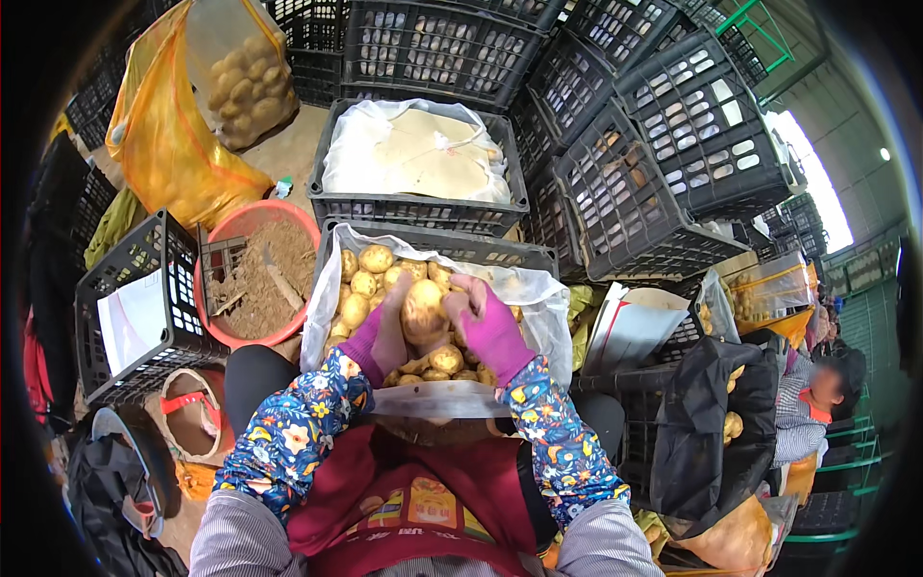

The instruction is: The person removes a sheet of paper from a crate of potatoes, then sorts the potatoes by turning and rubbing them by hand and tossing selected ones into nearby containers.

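A large yellow potato (424, 306) with brown soil on its lower side is held between my two hands. My left hand (389, 328), in a purple fingerless glove, grips its left side. On its right side are the bent fingers of my right hand (487, 324), gloved the same way; the far fingertips are partly hidden. Beneath them stands a black plastic crate (447, 241) lined with a white bag (544, 303). Loose potatoes (355, 310) fill the crate on the left, and several smaller ones (445, 358) lie at its near side.
A covered crate (418, 207) stands just beyond, before tall stacks of black crates (440, 50). Left are a red basin (306, 223) of soil, a crate with papers (133, 317) and an orange mesh bag (173, 159). A person (807, 397) sits at right beyond a black bag (692, 433).
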Available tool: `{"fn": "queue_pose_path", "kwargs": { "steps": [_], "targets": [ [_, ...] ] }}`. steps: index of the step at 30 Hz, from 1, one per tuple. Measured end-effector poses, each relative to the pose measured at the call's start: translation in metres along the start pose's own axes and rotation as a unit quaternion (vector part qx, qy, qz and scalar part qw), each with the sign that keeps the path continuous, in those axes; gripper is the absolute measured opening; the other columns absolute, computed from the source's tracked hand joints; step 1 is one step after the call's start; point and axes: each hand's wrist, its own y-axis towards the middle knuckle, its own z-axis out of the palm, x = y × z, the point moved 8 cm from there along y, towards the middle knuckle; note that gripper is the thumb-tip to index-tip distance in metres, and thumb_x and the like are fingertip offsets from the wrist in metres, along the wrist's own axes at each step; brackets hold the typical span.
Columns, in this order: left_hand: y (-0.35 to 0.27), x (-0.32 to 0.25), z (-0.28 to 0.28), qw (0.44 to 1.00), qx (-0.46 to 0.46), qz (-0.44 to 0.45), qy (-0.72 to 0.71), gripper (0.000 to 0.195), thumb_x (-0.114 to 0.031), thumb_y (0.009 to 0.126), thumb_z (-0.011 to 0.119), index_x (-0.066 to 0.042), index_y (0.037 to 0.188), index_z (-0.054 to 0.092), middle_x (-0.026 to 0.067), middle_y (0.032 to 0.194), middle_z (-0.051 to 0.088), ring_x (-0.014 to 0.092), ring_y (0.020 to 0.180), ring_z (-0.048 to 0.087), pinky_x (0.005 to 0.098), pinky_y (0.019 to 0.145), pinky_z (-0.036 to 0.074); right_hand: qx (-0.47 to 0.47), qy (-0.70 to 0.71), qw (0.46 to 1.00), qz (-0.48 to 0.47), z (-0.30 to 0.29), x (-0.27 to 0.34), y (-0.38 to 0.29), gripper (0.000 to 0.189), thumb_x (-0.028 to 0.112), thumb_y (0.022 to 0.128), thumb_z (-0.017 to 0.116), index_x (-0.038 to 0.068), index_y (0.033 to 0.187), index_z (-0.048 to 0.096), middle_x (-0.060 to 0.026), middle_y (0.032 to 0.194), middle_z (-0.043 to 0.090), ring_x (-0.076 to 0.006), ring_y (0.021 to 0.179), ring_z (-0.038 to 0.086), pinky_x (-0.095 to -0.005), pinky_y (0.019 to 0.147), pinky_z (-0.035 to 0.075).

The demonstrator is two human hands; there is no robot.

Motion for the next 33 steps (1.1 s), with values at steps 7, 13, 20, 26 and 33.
{"fn": "queue_pose_path", "kwargs": {
  "steps": [7,13,20,26,33],
  "targets": [
    [0.000,0.004,-0.003,0.996,-0.059,0.013,0.071,0.041,-0.046,0.094,0.051,-0.011,0.116,0.054,0.0015,0.097,0.063,0.015,0.079,0.065,0.0278,0.063,0.055,0.054,-0.320,0.944,-0.051,0.030,0.011,-0.013,0.060,0.058,0.067,0.073,0.002,0.082,0.057,-0.0180,0.079,0.062,-0.0347,0.074,0.062,-0.0447,0.065,0.048],
    [-0.006,0.008,-0.022,0.976,-0.193,0.022,0.101,0.044,-0.032,0.083,0.072,-0.007,0.115,0.052,0.0060,0.106,0.057,0.016,0.092,0.060,0.0296,0.060,0.057,0.132,-0.368,0.920,0.002,0.040,-0.001,-0.013,0.054,0.057,0.070,0.070,0.005,0.082,0.061,-0.0156,0.071,0.065,-0.0336,0.069,0.064,-0.0451,0.064,0.048],
    [-0.003,0.015,-0.038,0.973,-0.214,0.025,0.086,0.042,-0.034,0.083,0.072,-0.009,0.111,0.053,0.0031,0.097,0.056,0.014,0.084,0.060,0.0281,0.057,0.056,0.149,-0.332,0.928,-0.079,0.065,-0.006,-0.020,0.047,0.055,0.072,0.068,0.008,0.076,0.064,-0.0134,0.065,0.064,-0.0311,0.063,0.064,-0.0442,0.059,0.048],
    [-0.003,0.012,-0.022,0.983,-0.165,0.020,0.082,0.035,-0.040,0.088,0.064,-0.011,0.106,0.054,0.0000,0.079,0.058,0.012,0.064,0.060,0.0252,0.048,0.050,0.117,-0.360,0.922,-0.082,0.049,0.015,-0.014,0.047,0.055,0.075,0.065,0.009,0.073,0.064,-0.0111,0.062,0.062,-0.0296,0.058,0.062,-0.0436,0.057,0.047],
    [-0.002,0.014,-0.025,0.969,-0.190,0.097,0.121,0.046,-0.036,0.087,0.068,-0.010,0.117,0.046,0.0040,0.087,0.060,0.016,0.061,0.059,0.0285,0.052,0.051,0.095,-0.399,0.910,-0.057,0.054,0.007,-0.014,0.036,0.045,0.078,0.064,0.009,0.077,0.064,-0.0110,0.066,0.064,-0.0295,0.061,0.064,-0.0420,0.060,0.047]
  ]
}}
